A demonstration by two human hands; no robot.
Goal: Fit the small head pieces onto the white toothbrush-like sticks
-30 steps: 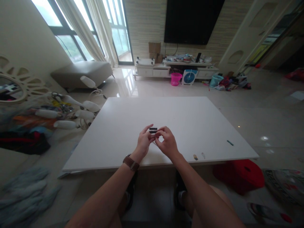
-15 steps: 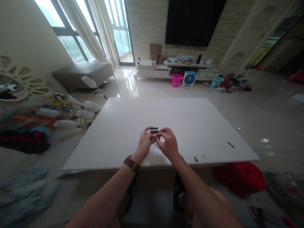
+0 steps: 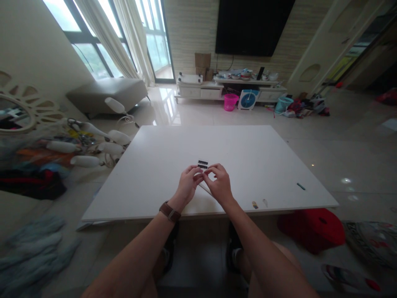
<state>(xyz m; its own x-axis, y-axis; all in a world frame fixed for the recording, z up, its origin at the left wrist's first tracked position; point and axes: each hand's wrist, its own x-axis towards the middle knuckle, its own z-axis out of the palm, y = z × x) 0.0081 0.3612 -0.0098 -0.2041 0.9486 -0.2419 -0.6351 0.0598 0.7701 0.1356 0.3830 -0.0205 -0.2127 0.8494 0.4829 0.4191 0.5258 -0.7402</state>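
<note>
Over the white table [image 3: 173, 151], my left hand [image 3: 187, 184] holds a small flat black-and-white striped piece [image 3: 202, 164] between thumb and fingers. My right hand [image 3: 219, 182] is closed in a pinch at the piece's lower right edge, its fingertips meeting those of my left hand. Exactly what lies between the right fingertips is too small to make out. Beneath the hands a thin pale stick [image 3: 205, 189] lies on the tabletop, partly covered by the right hand.
On the table's right side are a small dark green strip [image 3: 301, 186], a little yellow-and-dark piece [image 3: 254, 205] and a small clear piece [image 3: 265, 203]. A white multi-armed lamp [image 3: 111, 136] stands at the left edge. A red stool [image 3: 313, 229] is below the right front edge.
The striped piece has tilted and moved slightly up, so its two black bands show more fully above my fingers. Both hands remain close together.
</note>
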